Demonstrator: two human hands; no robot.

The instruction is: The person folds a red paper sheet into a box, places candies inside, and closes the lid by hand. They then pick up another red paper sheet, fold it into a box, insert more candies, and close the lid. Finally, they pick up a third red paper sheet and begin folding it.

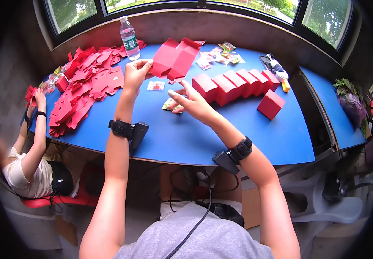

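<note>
Beneath a band of windows [74, 15], a blue desk [238, 142] is set against a dull wall. Above its middle, a red card [165, 56], creased into panels and flaps and not closed up, is held in the air. Its left edge is pinched between the thumb and fingers of the left hand [135, 75]. Just below the card, the right hand [195, 102] is raised, its fingers spread and nothing grasped; whether the card is touched by a fingertip cannot be told. Because the card is supported at one side only, it could be twisted, or bent away from its creases, by a hard push on the free side.

Under the hands, a clear sachet [155, 85] and a greenish packet [168, 105] are seen on the desk; the packet could be brushed aside if the right hand were dropped. To the right, a close row of red boxes [225, 93] and a single red box [272, 105] could be knocked askew by a sideways sweep. More packets [237, 59] are scattered farther back. To the left, red pieces are piled in a loose heap [108, 80]; beside it, a water bottle [130, 41] could be tipped by a careless backward reach. Beyond the heap, a red piece [30, 96] is handled by another person's hands [41, 100].
</note>
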